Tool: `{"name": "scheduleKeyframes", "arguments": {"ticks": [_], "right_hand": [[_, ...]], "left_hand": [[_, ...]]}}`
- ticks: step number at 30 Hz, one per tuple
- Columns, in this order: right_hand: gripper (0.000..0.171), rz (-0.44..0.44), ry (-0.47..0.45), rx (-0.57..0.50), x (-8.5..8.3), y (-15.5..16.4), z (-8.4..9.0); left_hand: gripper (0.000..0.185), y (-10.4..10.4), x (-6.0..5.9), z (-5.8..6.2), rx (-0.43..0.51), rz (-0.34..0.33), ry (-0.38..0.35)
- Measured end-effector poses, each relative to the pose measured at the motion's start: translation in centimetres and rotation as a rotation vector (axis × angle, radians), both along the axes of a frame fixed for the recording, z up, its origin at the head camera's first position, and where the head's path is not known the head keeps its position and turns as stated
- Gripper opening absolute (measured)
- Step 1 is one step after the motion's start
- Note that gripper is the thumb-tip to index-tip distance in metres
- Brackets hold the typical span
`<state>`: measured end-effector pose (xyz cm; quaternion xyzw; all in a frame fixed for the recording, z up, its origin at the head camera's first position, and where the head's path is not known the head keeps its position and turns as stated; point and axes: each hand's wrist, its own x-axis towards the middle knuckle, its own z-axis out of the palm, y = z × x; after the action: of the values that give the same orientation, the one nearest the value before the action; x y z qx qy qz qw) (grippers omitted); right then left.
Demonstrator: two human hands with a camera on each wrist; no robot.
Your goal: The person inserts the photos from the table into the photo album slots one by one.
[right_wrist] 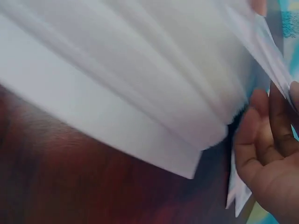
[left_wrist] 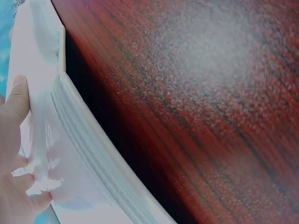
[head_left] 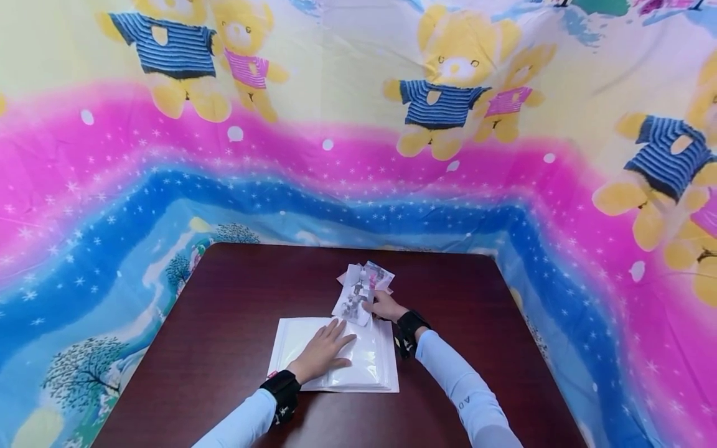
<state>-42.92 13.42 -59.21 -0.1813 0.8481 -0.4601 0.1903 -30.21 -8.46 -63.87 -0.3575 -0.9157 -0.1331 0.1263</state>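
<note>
Stack under left hand [head_left: 323, 353]: white bags [head_left: 366, 367], glossy
Packet in right hand [head_left: 383, 305]: clear packet [head_left: 354, 298], grey-and-white print
Behind that packet: pink-edged packets [head_left: 379, 274]
Table [head_left: 235, 298]: dark red-brown woodgrain
Sleeves: pale blue; wrist straps black
Backdrop [head_left: 358, 155]: yellow bears, blue-striped shirts, pink and blue starry bands

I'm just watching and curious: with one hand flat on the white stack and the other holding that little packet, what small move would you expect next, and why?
Probably the right hand brings the clear packet down toward the stack of white bags. It already pinches the packet just beyond the stack's far edge, while the left hand lies flat on top, steadying it on the table.
</note>
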Motion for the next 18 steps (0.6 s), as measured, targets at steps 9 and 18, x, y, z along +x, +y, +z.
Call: {"name": "scheduleKeyframes", "arguments": {"ticks": [9,18], "right_hand": [[0.023,0.027,0.138,0.079,-0.6,-0.1,0.6],[0.012,0.098,0.151,0.2,-1.0,-0.9,3.3]], "left_hand": [[0.061,-0.1,0.1,0.9,-0.039,0.033,-0.101],[0.063,-0.2,0.0,0.1,0.061,-0.017,-0.077]]}}
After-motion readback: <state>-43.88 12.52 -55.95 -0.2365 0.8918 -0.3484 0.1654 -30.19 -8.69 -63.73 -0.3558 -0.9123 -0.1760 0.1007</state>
